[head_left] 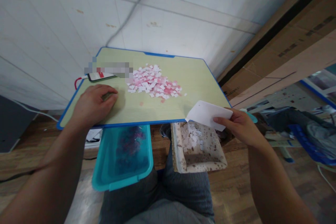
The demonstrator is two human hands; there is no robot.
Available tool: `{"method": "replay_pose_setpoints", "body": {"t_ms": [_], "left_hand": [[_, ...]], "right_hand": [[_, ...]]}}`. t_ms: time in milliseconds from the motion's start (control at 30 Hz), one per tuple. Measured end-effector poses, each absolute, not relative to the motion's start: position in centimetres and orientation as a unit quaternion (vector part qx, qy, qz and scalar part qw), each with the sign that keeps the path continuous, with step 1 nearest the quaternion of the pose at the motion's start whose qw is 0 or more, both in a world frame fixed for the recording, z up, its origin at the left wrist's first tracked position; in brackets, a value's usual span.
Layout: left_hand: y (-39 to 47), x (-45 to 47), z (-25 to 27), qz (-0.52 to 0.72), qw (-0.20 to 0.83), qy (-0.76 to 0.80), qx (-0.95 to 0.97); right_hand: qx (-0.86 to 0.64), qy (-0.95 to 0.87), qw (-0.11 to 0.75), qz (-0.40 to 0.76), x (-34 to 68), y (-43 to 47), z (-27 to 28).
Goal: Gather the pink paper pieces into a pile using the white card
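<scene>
A thin white card (208,113) is pinched between the thumb and fingers of my right hand (237,124). It spans the table's front right edge, partly over a speckled cream bin (217,159) that has small white pieces in it. At the card's left corner sits one small white piece (187,119). My left hand (96,103) rests on the table's left side, loosely curled, with a gap between thumb and forefinger and nothing visible in it. A heap of small white and pink square pieces (154,82) lies on the pale table (191,70), between both hands and farther back.
A phone (101,76), partly blurred out, lies at the table's left edge with a red-and-white cable. Below the front edge is a turquoise tub (105,161) with reddish-purple contents. A white wall (162,35) stands behind, and cardboard boxes (278,52) rise on the right.
</scene>
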State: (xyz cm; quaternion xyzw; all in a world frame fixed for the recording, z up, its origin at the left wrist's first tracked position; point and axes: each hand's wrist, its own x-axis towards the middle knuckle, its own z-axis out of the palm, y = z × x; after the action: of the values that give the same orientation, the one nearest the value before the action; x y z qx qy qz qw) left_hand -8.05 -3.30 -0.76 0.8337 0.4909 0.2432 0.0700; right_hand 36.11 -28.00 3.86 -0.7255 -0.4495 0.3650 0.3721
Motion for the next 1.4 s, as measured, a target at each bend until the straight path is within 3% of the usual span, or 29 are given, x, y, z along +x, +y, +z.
{"method": "replay_pose_setpoints", "body": {"t_ms": [400, 633, 867, 1400], "left_hand": [[-3.1, -8.1, -0.9, 0.233, 0.07, 0.493, 0.835], [-3.1, -8.2, -1.0, 0.248, 0.063, 0.479, 0.84], [-3.1, -8.2, -1.1, 0.242, 0.06, 0.481, 0.841], [-3.1, -8.3, -1.1, 0.248, 0.07, 0.484, 0.836]], "right_hand": [[-0.736, -0.488, 0.374, 0.283, 36.2, -26.8, 3.5], [-0.727, -0.445, 0.402, 0.334, 36.8, -27.0, 3.7], [-0.756, -0.456, 0.393, 0.256, 38.3, -26.7, 3.3], [-0.733, -0.451, 0.411, 0.301, 37.7, -26.0, 2.6]]}}
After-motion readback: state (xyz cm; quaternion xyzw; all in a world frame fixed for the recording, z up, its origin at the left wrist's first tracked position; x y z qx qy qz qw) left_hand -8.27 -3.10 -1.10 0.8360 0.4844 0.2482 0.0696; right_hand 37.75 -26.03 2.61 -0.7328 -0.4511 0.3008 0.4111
